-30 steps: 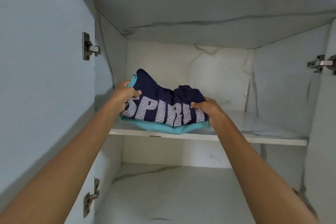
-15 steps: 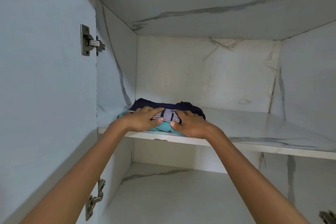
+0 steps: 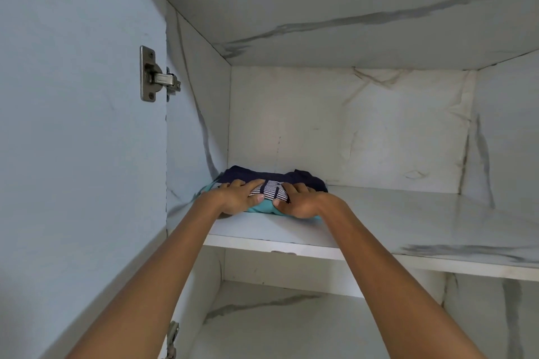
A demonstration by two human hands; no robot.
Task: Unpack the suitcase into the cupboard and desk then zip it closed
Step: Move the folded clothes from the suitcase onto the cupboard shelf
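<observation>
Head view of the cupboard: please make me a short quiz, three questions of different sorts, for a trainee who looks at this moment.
1. True or false: the folded shirt lies on the lowest board of the cupboard.
2. Where on the upper shelf does the shirt lie? A) by the left wall B) in the middle C) by the right wall
3. Which hands touch the shirt?

Key
1. False: it lies on the upper shelf.
2. A
3. Both: the left hand and the right hand rest on top of it.
</observation>
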